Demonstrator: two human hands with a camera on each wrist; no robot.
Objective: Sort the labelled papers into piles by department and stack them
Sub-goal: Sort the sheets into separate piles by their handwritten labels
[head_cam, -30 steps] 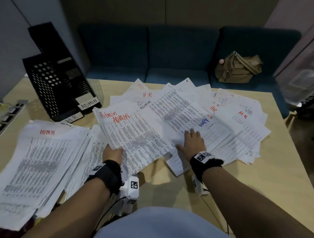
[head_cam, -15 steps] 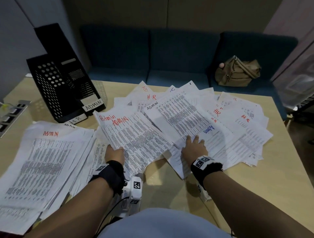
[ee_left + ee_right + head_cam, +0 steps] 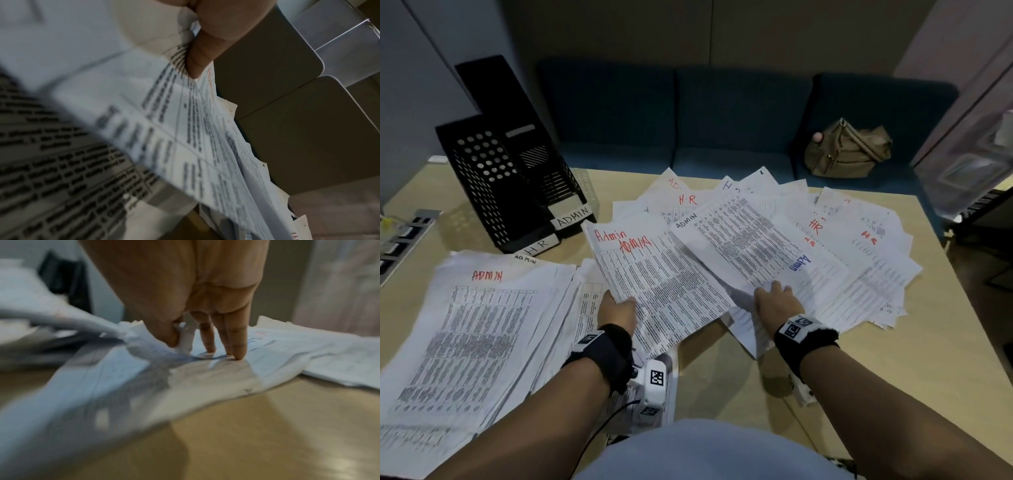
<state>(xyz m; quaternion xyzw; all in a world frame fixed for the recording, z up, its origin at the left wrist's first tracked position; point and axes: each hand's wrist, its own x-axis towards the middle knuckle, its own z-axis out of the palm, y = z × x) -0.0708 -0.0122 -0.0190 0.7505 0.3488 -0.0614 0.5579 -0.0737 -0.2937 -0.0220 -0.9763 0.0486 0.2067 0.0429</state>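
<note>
The sheet marked "Admin" [image 3: 654, 274] in red, twice over, is lifted at a slant over the middle of the bench [image 3: 945, 342], its lower left edge pinched in the left hand [image 3: 617, 310]; the left wrist view shows the thumb [image 3: 207, 53] pressed down on the printed face with more sheets fanned beneath, so that hand is closed on paper. The left forearm reaches in from 7 o'clock, wrist band uppermost. The right forearm comes in from 5 o'clock, and the right hand [image 3: 777, 303] lies palm down on the loose spread of papers [image 3: 859, 274] that fans from the centre out toward 2 o'clock. In the right wrist view its fingers [image 3: 238, 344] are straight, tips pressing the sheets flat, while the thumb and forefinger nip a lifted edge of paper; which sheet that edge belongs to I cannot tell. Just above that hand lies a sheet with "Admin" in blue; sheets marked "HR" in red lie farther right and toward 12 o'clock. At 9 o'clock sits the sorted pile headed "ADMIN" [image 3: 476, 342]. Beyond it, at 10 o'clock, stand black file racks [image 3: 493, 185] labelled "HR" and "ADMIN". Past the bench's far edge is a blue sofa [image 3: 722, 120] carrying a tan bag [image 3: 849, 150].
</note>
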